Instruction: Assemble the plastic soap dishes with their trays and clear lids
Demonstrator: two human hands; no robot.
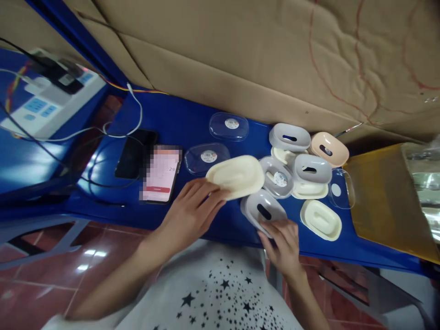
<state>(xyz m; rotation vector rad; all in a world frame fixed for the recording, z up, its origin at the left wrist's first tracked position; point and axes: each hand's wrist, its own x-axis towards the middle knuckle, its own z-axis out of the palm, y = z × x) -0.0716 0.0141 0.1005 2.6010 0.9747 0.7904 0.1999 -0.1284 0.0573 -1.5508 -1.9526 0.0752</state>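
Note:
My left hand (201, 201) pinches the near left edge of a cream oval tray (237, 176), which is raised above the blue table. Fingers and thumb of my right hand (283, 240) grip the near rim of a grey oval dish (257, 206) with a dark slot in its bottom. Beyond it are a grey dish (275, 167) with a round label, two more grey slotted dishes (312, 165) resting on cream trays, and a peach slotted dish (335, 146). A loose cream tray (321, 220) lies to the right of my right hand.
Two clear lids (228, 126) with labels lie at the back, another clear lid (345, 195) at the right. A lit phone (161, 176) and a dark one (132, 156) sit left. A power strip (51, 110) trails cables. An open cardboard box (381, 197) stands right.

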